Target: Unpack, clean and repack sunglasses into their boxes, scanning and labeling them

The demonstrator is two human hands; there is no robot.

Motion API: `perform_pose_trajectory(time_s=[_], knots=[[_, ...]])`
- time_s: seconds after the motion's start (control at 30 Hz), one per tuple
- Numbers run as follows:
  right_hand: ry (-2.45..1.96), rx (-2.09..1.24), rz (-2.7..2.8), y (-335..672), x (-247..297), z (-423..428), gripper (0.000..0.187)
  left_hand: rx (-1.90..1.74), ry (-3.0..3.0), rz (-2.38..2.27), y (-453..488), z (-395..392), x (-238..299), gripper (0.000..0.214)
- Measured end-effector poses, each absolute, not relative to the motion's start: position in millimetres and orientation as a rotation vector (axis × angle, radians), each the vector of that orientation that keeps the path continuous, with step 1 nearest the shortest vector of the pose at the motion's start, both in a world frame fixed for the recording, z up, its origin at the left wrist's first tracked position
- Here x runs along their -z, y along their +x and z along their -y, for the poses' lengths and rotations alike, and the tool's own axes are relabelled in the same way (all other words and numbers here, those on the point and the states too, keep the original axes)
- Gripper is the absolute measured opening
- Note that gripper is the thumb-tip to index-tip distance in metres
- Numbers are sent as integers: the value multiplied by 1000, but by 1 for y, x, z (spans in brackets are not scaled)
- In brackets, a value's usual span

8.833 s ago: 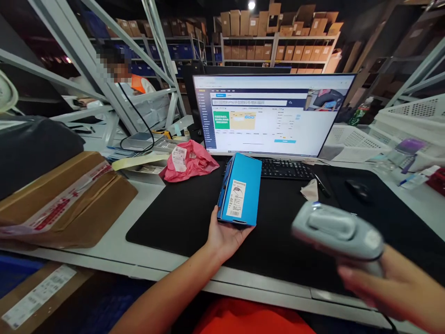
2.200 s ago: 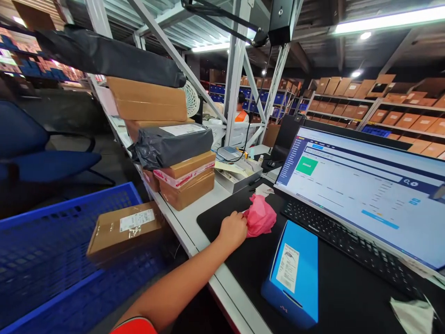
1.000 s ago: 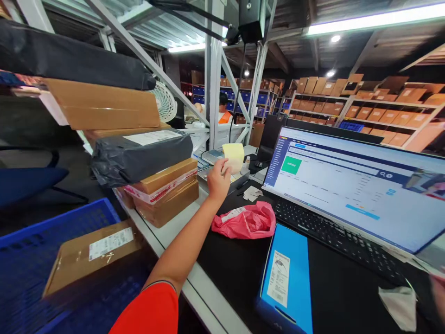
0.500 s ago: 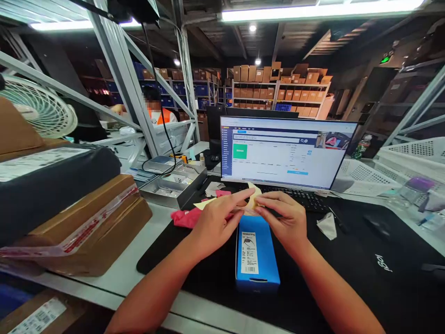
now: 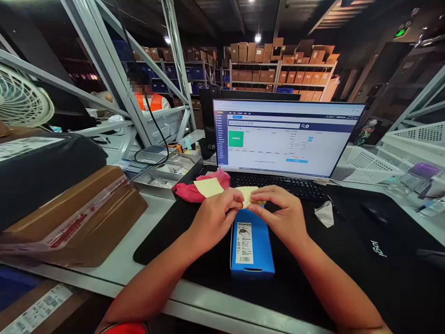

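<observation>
Both my left hand (image 5: 217,218) and my right hand (image 5: 283,211) pinch a small piece of pale yellow paper (image 5: 246,194) between thumb and fingers, one at each side. The paper is held over the far end of a blue box (image 5: 262,246), which lies on the black desk mat and bears a white label reading "Wakening". Beyond my left hand, a second pale yellow sheet (image 5: 208,186) rests on a crumpled pink bag (image 5: 187,191). My fingers hide part of the paper's edges.
A monitor (image 5: 271,139) and a keyboard (image 5: 278,185) stand behind my hands. To the right are a crumpled white paper (image 5: 325,214), a mouse (image 5: 374,214) and white baskets (image 5: 368,162). Cardboard parcels (image 5: 86,213) sit at left. A person in an orange vest (image 5: 153,102) is beyond the frame posts.
The small yellow paper now lies flatter between my fingers. The other yellow sheet shows more fully on the pink bag. My left fingers have curled in, and the view has shifted slightly.
</observation>
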State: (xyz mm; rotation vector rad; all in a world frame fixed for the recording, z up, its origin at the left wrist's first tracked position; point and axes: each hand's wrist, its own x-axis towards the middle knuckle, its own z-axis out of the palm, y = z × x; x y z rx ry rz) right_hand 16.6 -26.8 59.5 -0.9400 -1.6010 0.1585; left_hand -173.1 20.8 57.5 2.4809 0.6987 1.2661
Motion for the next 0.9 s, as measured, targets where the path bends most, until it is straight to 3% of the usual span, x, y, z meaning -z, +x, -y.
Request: perform_pose_trajectory(time_s=[0.57, 0.9], knots=[[-935, 48, 1732, 22, -61, 31, 12, -1404, 2851, -501, -175, -22, -57, 18], [-933, 53, 1817, 30, -70, 40, 7, -1388, 2671, -786, -178, -21, -59, 23]])
